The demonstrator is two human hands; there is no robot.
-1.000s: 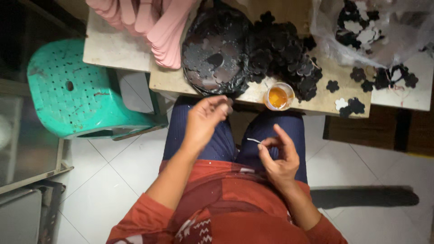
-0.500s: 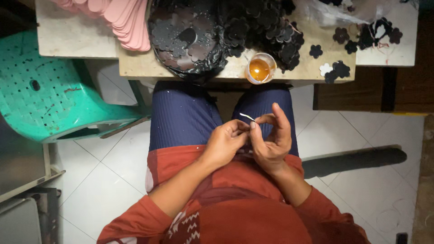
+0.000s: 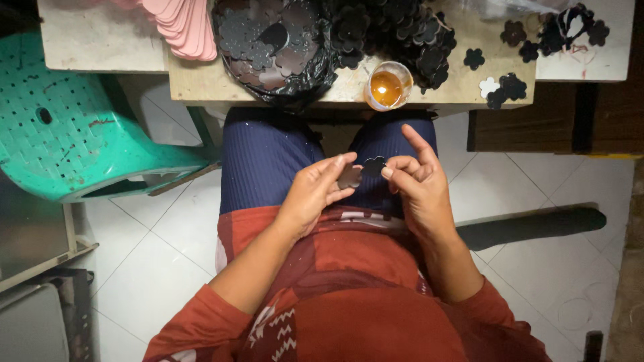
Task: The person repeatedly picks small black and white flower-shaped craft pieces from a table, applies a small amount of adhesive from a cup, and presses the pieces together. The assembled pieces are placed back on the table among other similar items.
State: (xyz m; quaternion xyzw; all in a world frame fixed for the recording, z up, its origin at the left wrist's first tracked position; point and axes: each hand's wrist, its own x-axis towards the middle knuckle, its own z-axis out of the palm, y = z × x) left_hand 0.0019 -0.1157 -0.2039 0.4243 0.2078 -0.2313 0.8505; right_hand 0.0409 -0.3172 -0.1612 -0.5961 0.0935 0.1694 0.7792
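Dim, warm light from above — corners fall dark (mild blur), edges slightly bowed.

flower cutouts [image 3: 362,172]: thin, flat, dark sheet, dull, with a little soft shine; one in each hand.
pile of cutouts [image 3: 396,27]: same dark flat sheet, matt.
black bag [image 3: 295,84]: thin plastic, crinkly and shiny.
small cup [image 3: 388,86]: clear plastic, glossy, with orange see-through liquid inside.
table [image 3: 201,84]: bare wood, pale, rough and scuffed.
stool [image 3: 67,127]: green plastic, hard, scratched, full of little holes.
trousers [image 3: 261,161]: blue cloth with fine ribs.
shirt [image 3: 349,295]: red cloth, soft, matt.
floor [image 3: 147,234]: white tiles, smooth, a bit shiny.
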